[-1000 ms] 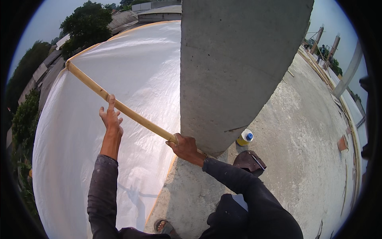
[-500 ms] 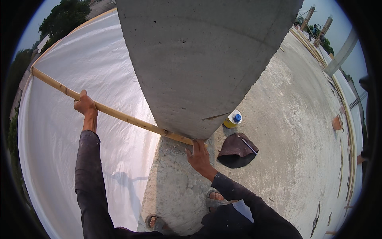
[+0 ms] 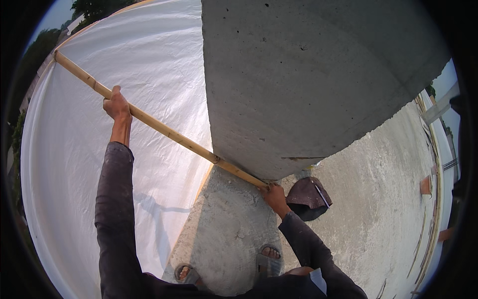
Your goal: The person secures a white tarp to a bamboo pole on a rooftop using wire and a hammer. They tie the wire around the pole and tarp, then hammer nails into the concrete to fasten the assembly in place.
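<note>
White sheeting (image 3: 164,74), wrinkled, down the left of the frame; grey concrete in a broad column (image 3: 308,89) across the upper centre and right; paler floor (image 3: 368,214) at lower right. Between these, in one long diagonal from upper left to just right of centre, a slender bamboo pole (image 3: 172,132). Already within both sets of fingers: toward the upper-left end, the left hand (image 3: 118,110), wrapped round the pole, thumb uppermost; right at the lower end, by the column's foot, the right hand (image 3: 276,199), gripping with bent fingers. Closer to an end, then, on the right than on the left. Just beside the right hand, a dark, cap-like thing (image 3: 301,194), of uncertain kind.

Cut off by the upper edge: the column's top. Too small to make out: any fastening at the pole's far end. Hidden: most right fingertips, the pole's very tip, and, behind the column, nearly all of something yellow (image 3: 314,165).
</note>
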Motion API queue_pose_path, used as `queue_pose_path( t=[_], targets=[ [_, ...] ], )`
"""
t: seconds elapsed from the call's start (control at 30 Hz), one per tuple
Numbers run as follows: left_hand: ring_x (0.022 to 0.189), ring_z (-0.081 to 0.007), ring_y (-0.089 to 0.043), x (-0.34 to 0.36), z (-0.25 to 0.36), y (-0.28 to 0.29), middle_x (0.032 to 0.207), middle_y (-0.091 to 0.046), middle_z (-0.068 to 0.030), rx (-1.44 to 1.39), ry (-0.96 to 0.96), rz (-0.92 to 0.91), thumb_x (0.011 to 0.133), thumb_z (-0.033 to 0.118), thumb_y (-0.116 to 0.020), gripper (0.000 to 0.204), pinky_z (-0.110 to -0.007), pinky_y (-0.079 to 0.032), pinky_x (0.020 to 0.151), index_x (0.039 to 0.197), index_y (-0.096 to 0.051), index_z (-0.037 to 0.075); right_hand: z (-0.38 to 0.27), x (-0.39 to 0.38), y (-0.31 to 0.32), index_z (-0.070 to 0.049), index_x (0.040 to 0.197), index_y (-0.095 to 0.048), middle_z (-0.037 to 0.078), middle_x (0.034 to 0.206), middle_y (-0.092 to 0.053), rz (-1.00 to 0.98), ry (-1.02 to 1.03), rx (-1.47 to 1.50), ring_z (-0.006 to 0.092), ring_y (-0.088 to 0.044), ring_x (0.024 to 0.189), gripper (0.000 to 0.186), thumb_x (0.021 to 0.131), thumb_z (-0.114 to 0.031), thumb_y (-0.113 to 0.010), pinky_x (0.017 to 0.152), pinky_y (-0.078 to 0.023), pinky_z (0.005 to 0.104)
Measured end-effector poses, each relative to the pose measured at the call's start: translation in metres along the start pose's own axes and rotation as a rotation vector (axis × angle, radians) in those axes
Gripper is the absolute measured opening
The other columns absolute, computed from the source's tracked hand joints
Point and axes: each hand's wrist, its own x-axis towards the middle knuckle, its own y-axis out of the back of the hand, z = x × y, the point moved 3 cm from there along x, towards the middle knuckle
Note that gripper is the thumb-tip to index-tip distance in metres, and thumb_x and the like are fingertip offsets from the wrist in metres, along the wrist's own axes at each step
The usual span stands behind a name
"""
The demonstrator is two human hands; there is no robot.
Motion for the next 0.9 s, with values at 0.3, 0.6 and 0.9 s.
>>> queue_pose_path(
  t=[0.3,0.6,0.9],
  targets=[
    [0.097,-0.0322,-0.065,-0.018,0.005,0.003,0.108,-0.064,-0.0217,0.054,-0.047,0.102,0.079,0.028,-0.072,0.069,-0.041,-0.051,0.092,0.130,-0.052,-0.014,-0.012,0.006,0.022,0.010,0.109,-0.066,0.023,0.095,-0.075,0.292,0.082,0.348,0.0369,-0.074,0.092,0.062,0.067,-0.026,-0.094,0.083,-0.057,0.0425],
    [0.050,-0.0137,-0.052,-0.037,0.011,-0.011,0.077,-0.054,-0.0057,-0.207,-0.022,-0.068,0.097,0.031,-0.064,0.047,-0.030,-0.045,0.045,0.129,-0.050,-0.001,-0.015,0.007,0.016,0.006,0.120,-0.063,0.026,0.109,-0.072,0.281,0.110,0.211,0.0428,-0.070,0.102,0.066,0.069,-0.026,-0.092,0.089,-0.055,0.0464],
    [0.133,-0.0439,-0.053,-0.071,0.007,-0.009,0.146,-0.049,-0.0328,0.123,-0.097,0.051,0.101,0.040,-0.060,0.082,-0.047,-0.045,0.109,0.160,-0.017,0.003,-0.022,0.000,0.015,0.005,0.123,-0.062,0.027,0.118,-0.065,0.237,-0.012,0.285,0.0433,-0.065,0.108,0.069,0.069,-0.024,-0.092,0.092,-0.053,0.0469]
  ],
)
